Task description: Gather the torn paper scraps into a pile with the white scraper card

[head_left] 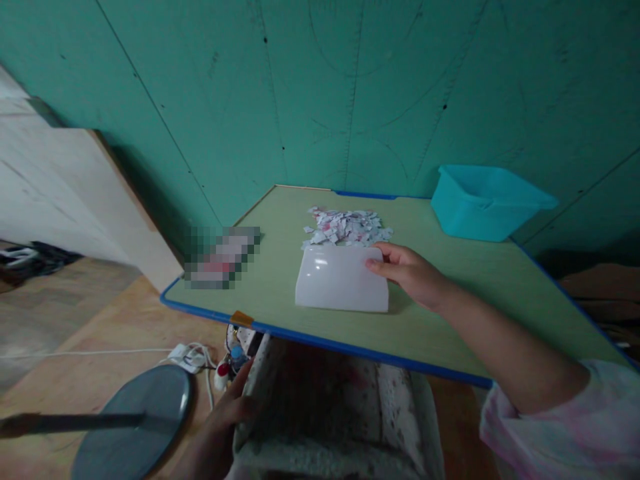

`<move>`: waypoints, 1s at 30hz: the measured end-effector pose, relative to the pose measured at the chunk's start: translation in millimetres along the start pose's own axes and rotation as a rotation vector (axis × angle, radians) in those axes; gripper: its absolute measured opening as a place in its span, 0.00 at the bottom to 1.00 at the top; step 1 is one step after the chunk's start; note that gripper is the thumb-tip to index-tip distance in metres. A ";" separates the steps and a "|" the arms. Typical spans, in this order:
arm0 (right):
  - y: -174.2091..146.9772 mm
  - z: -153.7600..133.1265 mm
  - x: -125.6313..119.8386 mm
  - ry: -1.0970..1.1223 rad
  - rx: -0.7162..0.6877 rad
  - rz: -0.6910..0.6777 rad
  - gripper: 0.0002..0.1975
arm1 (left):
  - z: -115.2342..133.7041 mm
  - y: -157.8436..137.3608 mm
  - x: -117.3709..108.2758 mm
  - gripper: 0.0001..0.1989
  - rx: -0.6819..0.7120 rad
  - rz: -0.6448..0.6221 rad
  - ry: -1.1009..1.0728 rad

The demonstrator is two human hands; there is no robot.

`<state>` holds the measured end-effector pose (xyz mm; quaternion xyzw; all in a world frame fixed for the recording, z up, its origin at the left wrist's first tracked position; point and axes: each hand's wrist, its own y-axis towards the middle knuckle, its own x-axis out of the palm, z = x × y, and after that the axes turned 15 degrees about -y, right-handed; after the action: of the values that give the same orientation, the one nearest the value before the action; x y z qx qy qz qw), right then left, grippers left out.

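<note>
Head | right hand [406,272] pinches white sheet [337,283], scraps [347,228] at twelve o'clock | left hand [233,408] curls round bin [254,390] rim | apparently sweeping; calls for low edge

A: Obscured items, taken from the table [460,307]?

B: At its left end, a flat object [223,263], pixelated; identity unreadable. Near its middle, paper scraps [345,227]: near side of the heap hidden by the white sheet [340,283], any print too small to read. Right hand [400,267]: some fingers lost behind that sheet.

A: Below the table?

B: Container [400,413]: far part hidden under the tabletop, near part cut by the bottom edge. Left hand [233,407], gripping its rim: dark, blurred, fingers partly concealed.

A: Further cut-offs?

B: Grey disc [155,393], lower left of the table, bottom edge; right sleeve [565,427], lower right, frame edge.
</note>
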<state>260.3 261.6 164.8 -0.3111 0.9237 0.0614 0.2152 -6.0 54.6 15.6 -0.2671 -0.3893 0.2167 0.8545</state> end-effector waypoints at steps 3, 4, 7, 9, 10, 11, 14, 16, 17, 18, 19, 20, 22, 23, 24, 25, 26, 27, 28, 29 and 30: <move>2.4 4.3 1.0 -0.044 0.011 0.044 0.10 | 16.1 0.5 -8.2 0.29 0.098 0.039 0.137; 3.0 5.7 1.4 -0.072 0.017 0.029 0.09 | 19.5 -1.9 -6.1 0.28 0.105 0.030 0.166; 2.4 8.0 1.9 -0.138 0.039 -0.066 0.09 | 20.8 -16.6 10.9 0.28 0.095 0.002 0.133; 0.3 7.1 1.5 -0.173 0.048 -0.121 0.10 | 16.7 -28.7 24.9 0.32 0.032 -0.072 -0.019; -1.1 6.0 1.1 -0.184 0.055 -0.144 0.11 | 14.4 -33.9 30.9 0.33 0.025 -0.110 -0.038; -2.5 4.7 0.8 -0.191 0.061 -0.168 0.11 | 12.5 -38.0 35.6 0.34 0.016 -0.117 -0.047; -6.0 0.2 -0.1 -0.191 0.081 -0.217 0.11 | 9.7 -43.1 41.5 0.34 0.009 -0.108 0.000; -7.1 -1.6 -0.1 -0.174 0.093 -0.231 0.11 | 9.5 -42.5 41.0 0.34 0.016 -0.115 0.013; -7.3 -2.0 0.0 -0.166 0.094 -0.234 0.11 | 9.6 -41.9 40.4 0.34 0.021 -0.119 0.013; -7.2 -2.0 0.2 -0.158 0.095 -0.238 0.11 | 9.5 -41.2 39.7 0.35 0.024 -0.119 0.013; -7.1 -1.8 0.5 -0.150 0.092 -0.244 0.11 | 9.4 -40.5 39.1 0.35 0.025 -0.125 0.018; -7.0 -1.5 0.7 -0.145 0.088 -0.251 0.11 | 9.2 -40.0 38.5 0.35 0.023 -0.130 0.027; -7.1 -1.0 0.9 -0.133 0.078 -0.272 0.11 | 8.6 -39.4 37.4 0.34 0.015 -0.139 0.041; -7.4 -1.1 0.8 -0.127 0.074 -0.282 0.11 | 8.4 -39.3 37.0 0.34 0.011 -0.138 0.042; -8.0 -1.6 0.4 -0.120 0.070 -0.290 0.11 | 8.3 -39.3 36.7 0.34 0.014 -0.136 0.040; -8.8 -2.2 -0.1 -0.112 0.068 -0.297 0.11 | 8.4 -39.4 36.7 0.36 0.013 -0.122 0.038; -9.9 -3.1 -0.8 -0.103 0.069 -0.305 0.11 | 8.5 -39.5 37.0 0.37 0.011 -0.099 0.034; -11.0 -4.2 -1.6 -0.094 0.070 -0.314 0.11 | 8.7 -39.6 37.4 0.40 0.007 -0.079 0.030; -12.1 -5.2 -2.3 -0.084 0.072 -0.325 0.11 | 8.9 -39.7 38.0 0.41 0.004 -0.068 0.025; -13.1 -6.3 -3.1 -0.076 0.072 -0.334 0.11 | 9.0 -39.8 38.6 0.42 0.004 -0.061 0.022; -13.8 -7.1 -3.7 -0.072 0.070 -0.339 0.11 | 9.1 -39.7 39.0 0.42 0.006 -0.060 0.019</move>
<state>268.6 250.9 173.2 -0.4524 0.8512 0.0031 0.2661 16.9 49.5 66.9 -0.2549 -0.3882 0.1897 0.8651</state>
